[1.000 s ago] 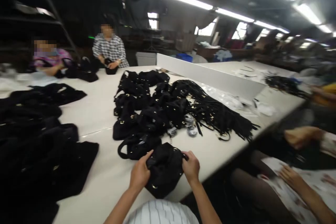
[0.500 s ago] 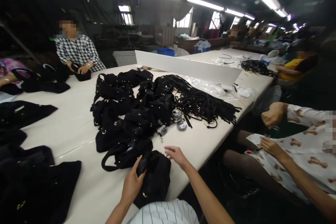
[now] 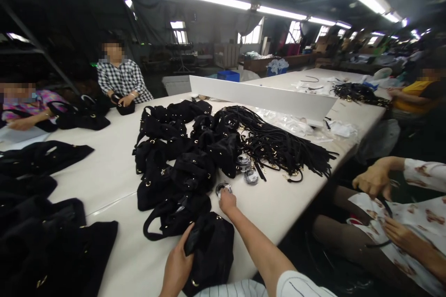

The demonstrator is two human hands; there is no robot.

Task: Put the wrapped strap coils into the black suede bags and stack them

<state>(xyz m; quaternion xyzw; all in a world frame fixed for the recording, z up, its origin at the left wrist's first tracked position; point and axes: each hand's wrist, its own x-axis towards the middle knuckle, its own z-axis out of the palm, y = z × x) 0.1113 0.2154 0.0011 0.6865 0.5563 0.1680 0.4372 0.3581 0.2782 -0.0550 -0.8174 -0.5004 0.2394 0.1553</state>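
Observation:
A black handbag (image 3: 215, 253) with gold rings rests at the table's near edge, in front of my body. My left hand (image 3: 178, 262) grips its upper left rim, thumb and fingers closed around the dark fabric. Further forward, my right hand (image 3: 228, 202) pinches a small coiled cord (image 3: 219, 187) with a whitish tag; the fingertips are partly hidden. Two similar coils (image 3: 251, 176) lie just beyond it. Touching the first bag's far side is another black bag (image 3: 177, 211) with a looped handle.
Black bags (image 3: 191, 167) are heaped mid-table, beside a pile of black straps (image 3: 285, 144). More bags (image 3: 69, 250) cover the left side. A low white board (image 3: 261, 97) stands across the table (image 3: 114, 171). Co-workers sit at right and left; another person (image 3: 120, 76) handles a bag opposite.
My right hand has moved forward from beside the bag and closed on the coiled cord. My left hand stays on the bag. The camera view has shifted slightly.

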